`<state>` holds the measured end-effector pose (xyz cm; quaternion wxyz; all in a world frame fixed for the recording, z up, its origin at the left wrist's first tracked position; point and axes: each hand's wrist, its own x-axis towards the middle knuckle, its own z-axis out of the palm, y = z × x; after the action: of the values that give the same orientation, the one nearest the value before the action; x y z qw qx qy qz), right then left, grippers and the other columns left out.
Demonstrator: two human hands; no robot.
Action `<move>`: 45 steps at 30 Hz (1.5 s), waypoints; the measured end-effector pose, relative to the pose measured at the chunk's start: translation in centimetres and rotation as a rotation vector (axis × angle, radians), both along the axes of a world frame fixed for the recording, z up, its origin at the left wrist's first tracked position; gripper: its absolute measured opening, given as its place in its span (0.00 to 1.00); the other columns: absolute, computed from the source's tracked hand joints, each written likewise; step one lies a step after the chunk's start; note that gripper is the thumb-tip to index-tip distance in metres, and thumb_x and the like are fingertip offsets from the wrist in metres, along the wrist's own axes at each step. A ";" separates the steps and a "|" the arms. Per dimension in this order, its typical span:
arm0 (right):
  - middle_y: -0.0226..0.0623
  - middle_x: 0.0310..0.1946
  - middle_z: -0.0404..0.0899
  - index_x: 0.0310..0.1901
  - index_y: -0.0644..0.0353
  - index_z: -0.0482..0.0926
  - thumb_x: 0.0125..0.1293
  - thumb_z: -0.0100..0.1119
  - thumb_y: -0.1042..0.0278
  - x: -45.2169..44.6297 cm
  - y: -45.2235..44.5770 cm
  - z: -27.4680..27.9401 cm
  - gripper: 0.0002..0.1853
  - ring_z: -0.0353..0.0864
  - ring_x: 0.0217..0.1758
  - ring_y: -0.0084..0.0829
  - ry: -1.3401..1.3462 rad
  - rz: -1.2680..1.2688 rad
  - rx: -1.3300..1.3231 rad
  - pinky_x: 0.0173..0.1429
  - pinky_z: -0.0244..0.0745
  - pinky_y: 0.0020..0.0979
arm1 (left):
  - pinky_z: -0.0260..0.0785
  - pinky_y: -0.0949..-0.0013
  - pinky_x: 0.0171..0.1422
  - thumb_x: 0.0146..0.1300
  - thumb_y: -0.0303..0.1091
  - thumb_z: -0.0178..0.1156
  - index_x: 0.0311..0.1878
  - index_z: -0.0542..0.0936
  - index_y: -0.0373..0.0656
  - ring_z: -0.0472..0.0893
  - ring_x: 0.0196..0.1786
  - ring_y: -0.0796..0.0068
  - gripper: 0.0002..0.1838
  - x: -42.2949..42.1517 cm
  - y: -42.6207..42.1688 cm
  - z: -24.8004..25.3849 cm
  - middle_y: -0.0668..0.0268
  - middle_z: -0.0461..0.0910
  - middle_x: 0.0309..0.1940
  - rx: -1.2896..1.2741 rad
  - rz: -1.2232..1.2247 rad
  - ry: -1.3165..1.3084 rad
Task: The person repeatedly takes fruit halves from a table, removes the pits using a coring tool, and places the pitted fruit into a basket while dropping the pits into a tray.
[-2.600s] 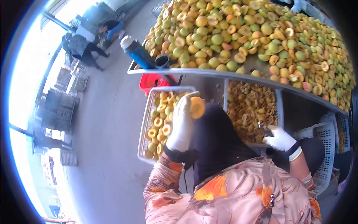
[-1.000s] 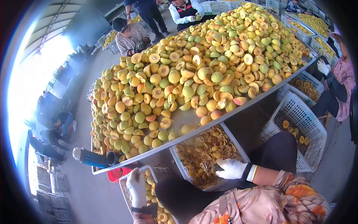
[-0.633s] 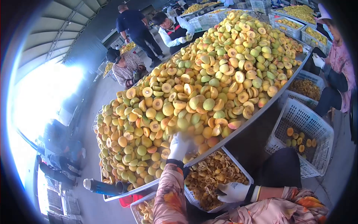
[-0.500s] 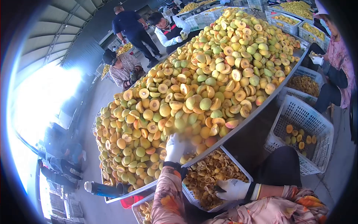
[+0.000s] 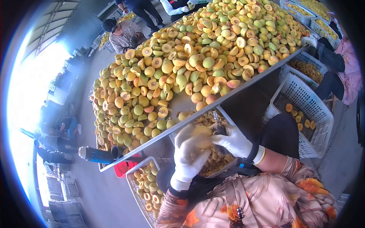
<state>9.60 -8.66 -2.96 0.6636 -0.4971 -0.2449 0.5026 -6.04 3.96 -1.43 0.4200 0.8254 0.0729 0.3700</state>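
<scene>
My gloved left hand is closed round a yellow fruit, blurred by motion, in front of my lap. Close beside it on the right, my gloved right hand grips a small tool with a metallic end, its fingertips at the fruit. Both hands are above a crate of brown-yellow scraps. Beyond them, a metal-edged table bears a large heap of whole and halved fruit. A crate of halved fruit stands at the lower left.
A blue bottle and a dark cup lie at the table's near left corner, above a red container. Right of my knee is a white crate with several halves. People work across the table and at the right.
My left hand has come back from the heap to my right hand, now with a fruit in it. My right hand has risen from the scrap crate. The view has shifted slightly.
</scene>
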 end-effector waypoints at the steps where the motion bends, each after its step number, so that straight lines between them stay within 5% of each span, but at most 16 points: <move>1: 0.24 0.33 0.81 0.55 0.61 0.81 0.70 0.69 0.66 -0.2 -0.4 0.7 0.16 0.78 0.32 0.13 -0.040 0.035 -0.012 0.35 0.75 0.22 | 0.69 0.57 0.72 0.56 0.31 0.75 0.66 0.75 0.39 0.75 0.69 0.57 0.33 -0.4 -0.6 0.1 0.54 0.73 0.68 -0.321 -0.089 -0.117; 2: 0.26 0.33 0.82 0.54 0.61 0.80 0.69 0.69 0.67 -0.3 -0.9 1.6 0.15 0.80 0.33 0.16 -0.081 0.072 -0.022 0.37 0.76 0.24 | 0.72 0.55 0.69 0.65 0.39 0.71 0.70 0.72 0.36 0.77 0.65 0.59 0.33 -1.1 -1.1 0.6 0.54 0.67 0.71 -0.662 -0.136 -0.081; 3: 0.27 0.34 0.83 0.54 0.62 0.80 0.69 0.69 0.67 -0.6 -1.2 2.4 0.15 0.81 0.35 0.18 -0.123 0.110 -0.032 0.39 0.77 0.26 | 0.73 0.60 0.66 0.68 0.40 0.67 0.71 0.71 0.35 0.80 0.60 0.63 0.32 -0.8 -2.2 2.3 0.55 0.73 0.66 -0.786 -0.062 -0.096; 6: 0.37 0.37 0.86 0.53 0.63 0.78 0.69 0.68 0.68 -1.5 -0.4 0.8 0.15 0.86 0.40 0.29 -0.710 -0.016 0.250 0.45 0.80 0.34 | 0.75 0.70 0.55 0.73 0.43 0.59 0.65 0.78 0.34 0.83 0.50 0.75 0.26 -1.2 -0.6 0.6 0.62 0.85 0.47 -0.833 -0.070 0.292; 9: 0.46 0.40 0.86 0.53 0.65 0.77 0.68 0.67 0.68 -1.8 -1.5 1.5 0.16 0.88 0.44 0.41 -0.998 -0.109 0.080 0.48 0.80 0.40 | 0.76 0.71 0.53 0.73 0.44 0.59 0.60 0.82 0.34 0.83 0.46 0.76 0.23 -1.1 -1.7 -0.6 0.63 0.85 0.43 -0.952 -0.005 0.140; 13: 0.52 0.37 0.86 0.53 0.66 0.75 0.68 0.67 0.65 -3.3 -3.5 1.8 0.18 0.88 0.43 0.51 -0.884 0.068 0.021 0.47 0.80 0.43 | 0.76 0.73 0.48 0.73 0.41 0.57 0.56 0.83 0.33 0.82 0.41 0.77 0.21 -1.8 -3.2 -0.9 0.62 0.86 0.43 -0.863 0.168 -0.016; 17: 0.59 0.36 0.84 0.49 0.69 0.72 0.67 0.64 0.65 -5.2 -4.1 2.2 0.17 0.86 0.42 0.58 -1.061 0.170 0.039 0.47 0.80 0.51 | 0.76 0.73 0.44 0.73 0.40 0.57 0.56 0.83 0.34 0.82 0.40 0.78 0.19 -2.7 -4.2 -0.3 0.61 0.87 0.42 -0.919 0.196 -0.084; 20: 0.58 0.26 0.82 0.45 0.65 0.72 0.65 0.69 0.61 -5.9 -3.8 0.8 0.19 0.85 0.33 0.59 -1.087 0.117 0.079 0.35 0.77 0.52 | 0.79 0.71 0.45 0.76 0.40 0.58 0.57 0.80 0.31 0.86 0.43 0.71 0.19 -3.0 -5.1 -0.2 0.54 0.87 0.44 -0.889 0.221 -0.190; 26: 0.55 0.31 0.84 0.47 0.67 0.73 0.65 0.68 0.66 -7.8 -3.6 0.9 0.18 0.87 0.35 0.55 -1.003 0.155 0.076 0.38 0.78 0.47 | 0.76 0.74 0.44 0.75 0.39 0.58 0.56 0.82 0.31 0.84 0.40 0.76 0.19 -3.0 -6.3 0.1 0.58 0.88 0.44 -0.789 0.321 -0.304; 32: 0.44 0.42 0.84 0.53 0.65 0.75 0.65 0.68 0.72 -8.1 -2.8 -0.6 0.18 0.87 0.45 0.39 -0.843 0.229 0.160 0.50 0.79 0.39 | 0.78 0.72 0.40 0.78 0.39 0.57 0.52 0.82 0.31 0.86 0.35 0.71 0.17 -2.6 -6.1 0.4 0.53 0.88 0.37 -0.782 0.395 -0.323; 35: 0.53 0.42 0.85 0.53 0.68 0.77 0.66 0.62 0.67 -7.4 -2.1 -0.4 0.18 0.86 0.46 0.50 -0.948 0.222 0.363 0.51 0.79 0.44 | 0.78 0.73 0.39 0.77 0.39 0.58 0.50 0.82 0.31 0.86 0.33 0.71 0.17 -2.3 -6.1 0.8 0.53 0.88 0.37 -0.762 0.407 -0.296; 38: 0.50 0.44 0.85 0.53 0.68 0.78 0.64 0.61 0.69 -7.3 -2.1 -0.2 0.18 0.85 0.49 0.49 -0.785 0.353 0.222 0.56 0.78 0.44 | 0.77 0.74 0.38 0.77 0.39 0.59 0.50 0.83 0.31 0.84 0.31 0.74 0.17 -2.0 -5.9 1.3 0.54 0.88 0.35 -0.818 0.358 -0.287; 41: 0.44 0.35 0.84 0.51 0.67 0.78 0.65 0.60 0.69 -6.7 -1.3 -1.3 0.15 0.86 0.39 0.41 -0.716 0.341 0.399 0.47 0.80 0.39 | 0.75 0.74 0.33 0.75 0.36 0.58 0.49 0.85 0.32 0.83 0.31 0.77 0.15 -2.3 -5.0 1.4 0.56 0.88 0.36 -0.823 0.288 -0.203; 45: 0.36 0.46 0.83 0.57 0.66 0.77 0.67 0.64 0.70 -3.9 -1.4 0.6 0.19 0.81 0.52 0.29 -0.447 0.768 -0.089 0.57 0.75 0.34 | 0.75 0.73 0.35 0.74 0.35 0.58 0.47 0.85 0.31 0.84 0.31 0.75 0.14 -1.8 -4.8 1.2 0.56 0.88 0.35 -0.839 0.273 -0.197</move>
<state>5.66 -10.08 -2.38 0.3376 -0.4948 -0.5271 0.6029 -7.83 -0.88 -0.21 0.6707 0.5273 0.2845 0.4373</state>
